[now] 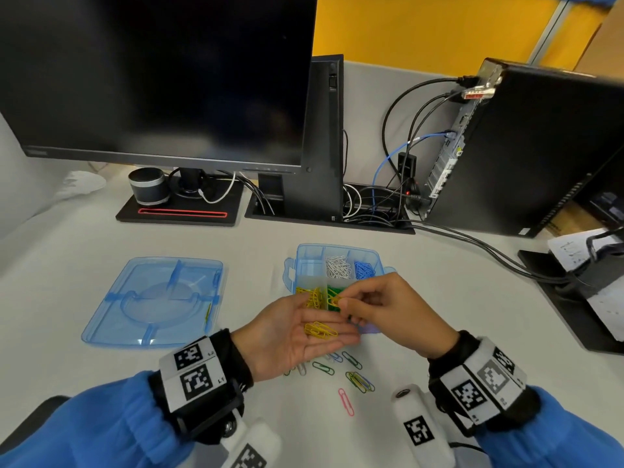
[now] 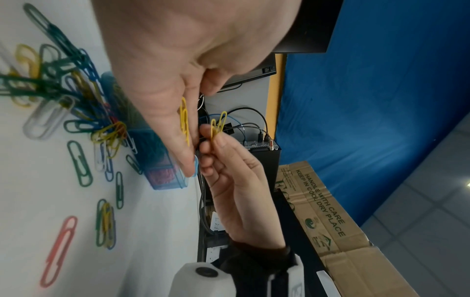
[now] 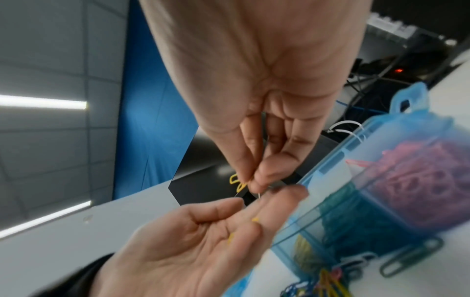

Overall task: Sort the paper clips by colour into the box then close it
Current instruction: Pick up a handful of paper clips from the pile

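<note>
Head: box (image 1: 305, 261) mostly sorted, lid (image 1: 153, 300) off on surface (image 1: 439, 298). Left hand (image 1: 297, 336) flat, cupping yellow clips (image 1: 320, 330); right hand (image 1: 388, 309) pinches yellow clip (image 1: 335, 301) over box. Left wrist: loose clips (image 2: 81, 160) remain. Right wrist: pink compartment (image 3: 417, 180) full.

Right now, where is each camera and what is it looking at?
Head: looks down at the desk, box, lid and both hands.
Left wrist: looks along the left hand at the right hand pinching a yellow clip.
Right wrist: looks along the right hand at the left palm.
All share the clip and box.
</note>
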The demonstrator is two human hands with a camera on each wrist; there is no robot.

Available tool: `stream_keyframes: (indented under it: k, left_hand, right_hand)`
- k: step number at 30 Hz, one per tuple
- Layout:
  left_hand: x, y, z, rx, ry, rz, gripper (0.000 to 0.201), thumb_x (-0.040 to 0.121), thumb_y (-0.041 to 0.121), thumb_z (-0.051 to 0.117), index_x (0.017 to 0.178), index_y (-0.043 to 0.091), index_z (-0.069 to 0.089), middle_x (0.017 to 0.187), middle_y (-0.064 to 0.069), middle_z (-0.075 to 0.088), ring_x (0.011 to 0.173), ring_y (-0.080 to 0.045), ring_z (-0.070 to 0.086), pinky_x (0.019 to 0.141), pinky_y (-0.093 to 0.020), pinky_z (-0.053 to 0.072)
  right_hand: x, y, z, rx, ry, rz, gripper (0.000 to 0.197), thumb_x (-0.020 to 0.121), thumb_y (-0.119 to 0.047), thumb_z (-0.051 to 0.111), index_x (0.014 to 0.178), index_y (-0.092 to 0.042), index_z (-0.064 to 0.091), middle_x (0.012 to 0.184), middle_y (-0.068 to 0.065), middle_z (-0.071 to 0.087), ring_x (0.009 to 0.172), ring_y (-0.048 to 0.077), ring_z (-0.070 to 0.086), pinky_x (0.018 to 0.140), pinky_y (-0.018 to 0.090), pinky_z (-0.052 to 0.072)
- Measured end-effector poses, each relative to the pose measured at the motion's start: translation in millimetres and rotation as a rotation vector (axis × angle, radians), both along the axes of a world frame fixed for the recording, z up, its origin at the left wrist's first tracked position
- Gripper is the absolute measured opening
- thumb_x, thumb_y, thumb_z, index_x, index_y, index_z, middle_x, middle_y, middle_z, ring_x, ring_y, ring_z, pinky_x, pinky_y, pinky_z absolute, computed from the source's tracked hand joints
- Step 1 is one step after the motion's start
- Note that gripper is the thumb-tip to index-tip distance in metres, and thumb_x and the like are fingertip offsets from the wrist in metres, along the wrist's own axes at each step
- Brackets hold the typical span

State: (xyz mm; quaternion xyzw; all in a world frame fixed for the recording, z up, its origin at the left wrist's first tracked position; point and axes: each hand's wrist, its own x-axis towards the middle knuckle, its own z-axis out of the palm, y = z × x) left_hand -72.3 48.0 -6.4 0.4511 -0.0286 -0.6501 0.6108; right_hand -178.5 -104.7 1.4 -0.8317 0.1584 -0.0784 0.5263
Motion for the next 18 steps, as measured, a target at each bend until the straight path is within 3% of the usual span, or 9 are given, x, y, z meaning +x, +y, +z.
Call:
stream_keyframes:
  k: [3, 7, 9, 11, 14, 16, 18]
  left_hand:
    - [0, 1, -5, 0.030, 0.047, -0.015, 0.083, 0.100, 0.057, 0.018, 0.119, -0.013, 0.057, 0.115, -0.030, 0.064, 0.107, -0.037, 0.064, 0.081, -0.034, 0.057]
    - [2, 0, -8, 0.020, 0.051, 0.018, 0.090, 0.096, 0.064, 0.016, 0.122, -0.012, 0.055, 0.116, -0.029, 0.064, 0.108, -0.037, 0.064, 0.082, -0.035, 0.056]
    - [6, 0, -8, 0.002, 0.050, 0.054, 0.088, 0.096, 0.064, 0.018, 0.124, -0.011, 0.054, 0.117, -0.028, 0.063, 0.109, -0.036, 0.064, 0.085, -0.036, 0.055]
    - [11, 0, -7, -0.024, 0.035, 0.076, 0.086, 0.096, 0.064, 0.019, 0.126, -0.009, 0.054, 0.119, -0.028, 0.063, 0.111, -0.035, 0.063, 0.091, -0.036, 0.053]
    - [18, -4, -2, -0.080, -0.049, 0.143, 0.082, 0.096, 0.063, 0.018, 0.126, -0.004, 0.054, 0.119, -0.023, 0.065, 0.114, -0.031, 0.062, 0.099, -0.037, 0.048]
    - [22, -10, 5, -0.112, -0.163, 0.207, 0.079, 0.097, 0.061, 0.015, 0.129, 0.000, 0.053, 0.123, -0.017, 0.065, 0.122, -0.027, 0.056, 0.109, -0.039, 0.037]
    - [22, -17, 14, -0.089, -0.346, 0.201, 0.078, 0.096, 0.062, 0.012, 0.141, 0.006, 0.043, 0.138, -0.007, 0.055, 0.137, -0.022, 0.040, 0.118, -0.040, 0.021]
  right_hand:
    - [9, 0, -1, 0.009, -0.038, -0.060, 0.009, 0.086, -0.009, 0.069, 0.092, -0.009, 0.075, 0.074, 0.001, 0.070, 0.062, 0.006, 0.061, 0.064, 0.020, 0.049]
    - [18, 5, -1, -0.077, -0.020, -0.009, 0.026, 0.088, -0.015, 0.067, 0.114, -0.016, 0.070, 0.105, -0.006, 0.072, 0.095, -0.001, 0.065, 0.084, 0.013, 0.050]
    - [15, 4, 0, -0.107, -0.022, -0.019, 0.033, 0.089, -0.016, 0.066, 0.122, -0.016, 0.065, 0.111, -0.007, 0.069, 0.101, -0.003, 0.063, 0.086, 0.011, 0.048]
    - [10, 1, 4, -0.138, -0.026, -0.011, 0.033, 0.089, -0.015, 0.065, 0.122, -0.018, 0.063, 0.109, -0.007, 0.070, 0.101, -0.001, 0.063, 0.089, 0.015, 0.048]
    - [-1, -8, 13, -0.163, -0.049, 0.000, 0.023, 0.089, -0.017, 0.066, 0.110, -0.025, 0.068, 0.100, -0.006, 0.073, 0.096, 0.004, 0.066, 0.089, 0.024, 0.051]
    - [-5, -13, 21, -0.181, -0.066, -0.016, 0.017, 0.088, -0.019, 0.067, 0.104, -0.024, 0.072, 0.093, -0.004, 0.074, 0.091, 0.008, 0.068, 0.085, 0.025, 0.053]
    - [-8, -16, 27, -0.202, -0.079, -0.037, 0.015, 0.088, -0.020, 0.068, 0.101, -0.022, 0.074, 0.089, -0.004, 0.074, 0.087, 0.008, 0.068, 0.081, 0.022, 0.053]
